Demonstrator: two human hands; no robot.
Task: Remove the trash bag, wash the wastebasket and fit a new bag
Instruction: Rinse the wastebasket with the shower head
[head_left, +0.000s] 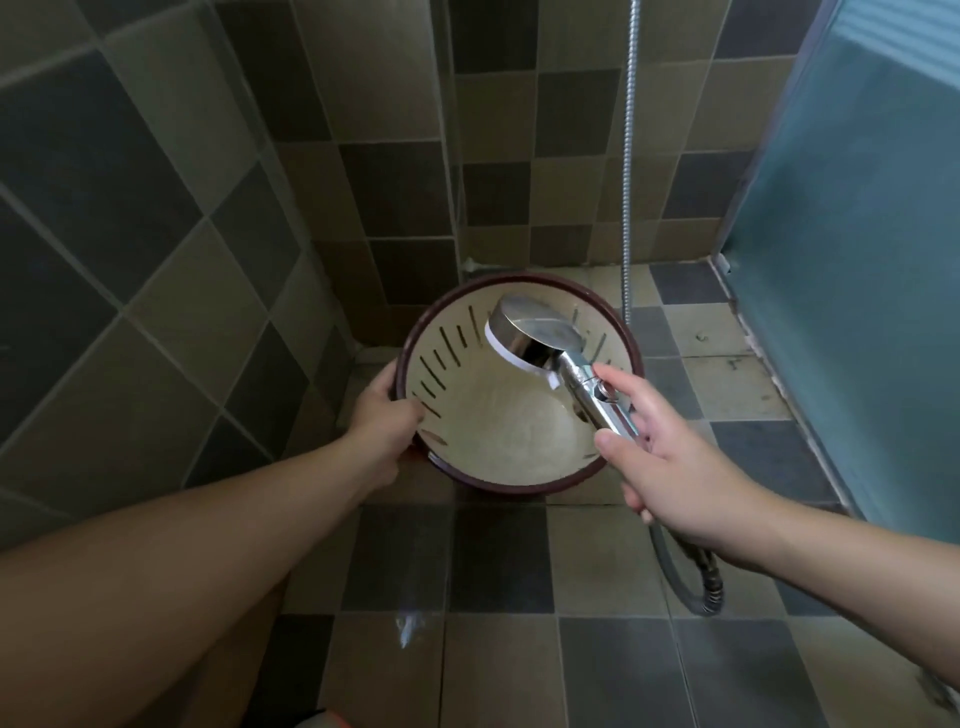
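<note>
Left hand grips wastebasket rim, tilting it; right hand curled round shower head handle just over its mouth. Risk: spray escaping through side slots, wet rim slipping

Shower corner, access notes. Tiled walls close off the left and far sides; a frosted glass panel shuts the right. The wastebasket stands tilted in the corner, mouth upward. Its opening is partly blocked by the shower head held over it by the right hand. The left hand occupies the near-left rim. The hose hangs along the back right (another loop lies on the floor). Open floor tiles remain nearest the viewer.
</note>
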